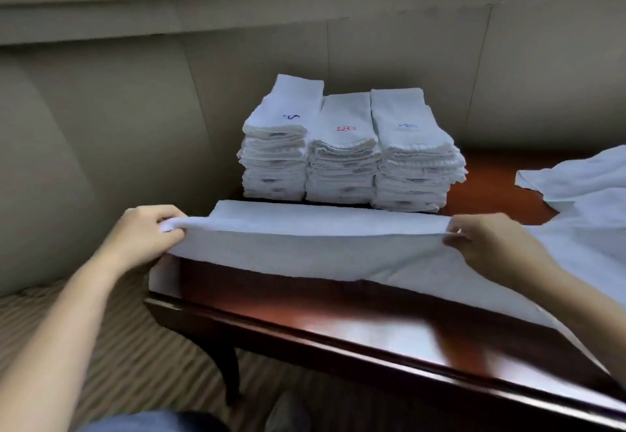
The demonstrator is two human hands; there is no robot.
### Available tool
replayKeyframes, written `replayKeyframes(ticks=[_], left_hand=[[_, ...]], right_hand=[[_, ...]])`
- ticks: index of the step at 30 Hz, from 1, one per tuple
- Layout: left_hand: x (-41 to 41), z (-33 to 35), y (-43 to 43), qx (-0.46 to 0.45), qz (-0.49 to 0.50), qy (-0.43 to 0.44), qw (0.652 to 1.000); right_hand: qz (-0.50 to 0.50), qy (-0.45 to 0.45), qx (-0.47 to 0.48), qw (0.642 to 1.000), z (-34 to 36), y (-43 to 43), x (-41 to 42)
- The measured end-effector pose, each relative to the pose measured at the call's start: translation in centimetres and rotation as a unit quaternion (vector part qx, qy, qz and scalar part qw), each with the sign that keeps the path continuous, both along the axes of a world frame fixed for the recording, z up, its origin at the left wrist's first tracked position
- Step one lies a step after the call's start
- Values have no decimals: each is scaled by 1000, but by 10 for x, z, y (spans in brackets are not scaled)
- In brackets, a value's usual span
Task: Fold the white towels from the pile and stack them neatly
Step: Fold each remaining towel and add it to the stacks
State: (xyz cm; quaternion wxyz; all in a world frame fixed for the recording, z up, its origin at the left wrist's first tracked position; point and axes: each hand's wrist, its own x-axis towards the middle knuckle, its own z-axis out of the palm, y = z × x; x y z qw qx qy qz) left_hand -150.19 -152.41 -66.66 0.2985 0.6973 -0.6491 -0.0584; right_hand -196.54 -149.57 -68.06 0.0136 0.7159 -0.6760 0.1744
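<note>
A white towel point(315, 245) is stretched sideways over the dark wooden table point(305, 323), its near edge lifted off the surface. My left hand point(149, 232) pinches the towel's left corner and my right hand point(491, 238) pinches its right corner. The far part of the towel lies flat on the table. Behind it stand three stacks of folded white towels point(349, 154), side by side, with small blue and red marks on the top ones. Loose unfolded white towels point(582, 188) lie in a pile at the right.
A beige padded wall point(118, 110) runs behind and to the left of the table. Striped carpet point(118, 347) covers the floor at lower left. The table's front edge and curved leg point(227, 367) are close to my body.
</note>
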Motion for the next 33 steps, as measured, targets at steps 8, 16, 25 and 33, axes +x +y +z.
replayKeyframes(ticks=[8, 16, 25, 33], left_hand=[[-9, -19, -106, 40, -4, 284, 958], [-8, -70, -152, 107, 140, 41, 984], [-42, -71, -164, -17, 167, -86, 982], [-55, -67, -176, 5, 172, -200, 965]], right_hand=[[0, 72, 97, 993, -3, -121, -5], [-55, 91, 138, 985, -46, -167, -3], [-140, 80, 47, 986, -61, -144, 1], [-120, 101, 82, 984, -59, -154, 1]])
